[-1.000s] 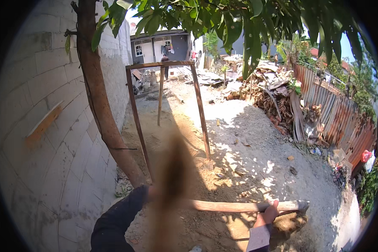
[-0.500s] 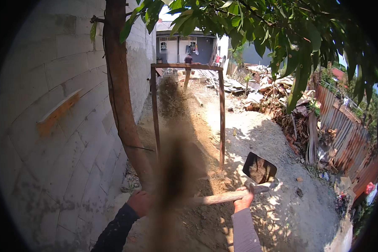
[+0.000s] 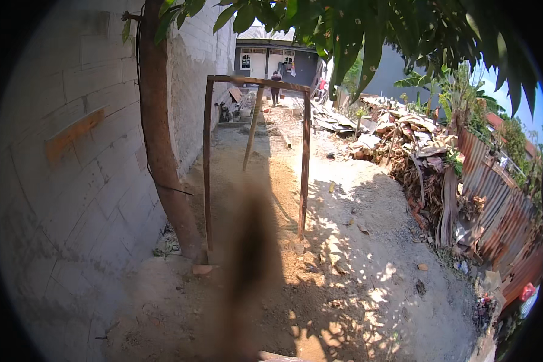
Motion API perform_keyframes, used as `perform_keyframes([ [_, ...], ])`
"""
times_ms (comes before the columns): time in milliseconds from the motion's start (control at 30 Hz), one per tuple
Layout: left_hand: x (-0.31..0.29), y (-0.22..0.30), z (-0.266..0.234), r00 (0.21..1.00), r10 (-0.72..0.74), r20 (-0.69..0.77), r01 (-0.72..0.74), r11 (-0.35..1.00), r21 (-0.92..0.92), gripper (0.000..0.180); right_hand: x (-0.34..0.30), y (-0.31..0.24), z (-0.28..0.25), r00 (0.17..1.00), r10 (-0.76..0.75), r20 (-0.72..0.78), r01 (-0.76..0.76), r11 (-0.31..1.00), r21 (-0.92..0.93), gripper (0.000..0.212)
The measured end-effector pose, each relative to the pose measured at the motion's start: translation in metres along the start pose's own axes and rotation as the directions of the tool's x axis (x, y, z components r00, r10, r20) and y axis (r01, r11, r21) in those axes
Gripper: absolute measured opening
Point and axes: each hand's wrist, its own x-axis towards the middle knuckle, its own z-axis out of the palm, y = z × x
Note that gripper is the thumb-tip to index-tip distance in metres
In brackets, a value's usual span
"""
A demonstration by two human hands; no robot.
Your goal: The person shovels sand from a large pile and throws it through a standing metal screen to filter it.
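- Both our hands are out of view; we cannot tell whether they are apart, together or clamped on anything, nor which is nearer;
- a wood-coloured sliver (image 3: 277, 357) shows at the near edge; its long axis is hidden;
- far of it stands our wooden frame (image 3: 304, 163), posts running upward, right of the tree trunk (image 3: 157, 120).
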Motion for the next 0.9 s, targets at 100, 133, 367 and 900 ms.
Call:
perform_keyframes([
  [100,0.081,0.121,0.015,0.994,0.064,0.085,-0.081,0.973,0.214,0.038,0.071,-0.066,-0.080,0.995,-0.056,-0.079,0.057,0.998,0.013,0.022],
  [133,0.065,0.216,-0.032,0.986,0.031,0.162,-0.095,0.911,0.400,0.039,0.092,-0.083,-0.112,0.991,-0.058,-0.118,0.060,0.998,0.013,0.023],
  [367,0.119,0.350,-0.035,0.951,0.273,0.144,-0.290,0.950,0.115,0.063,0.208,-0.142,-0.215,0.998,-0.054,0.041,0.046,0.984,0.172,0.021],
  [900,-0.149,0.579,-0.181,-0.287,0.782,-0.553,-0.610,-0.594,-0.524,0.038,0.101,-0.088,-0.129,0.995,-0.064,0.074,0.082,0.952,-0.293,0.034],
])
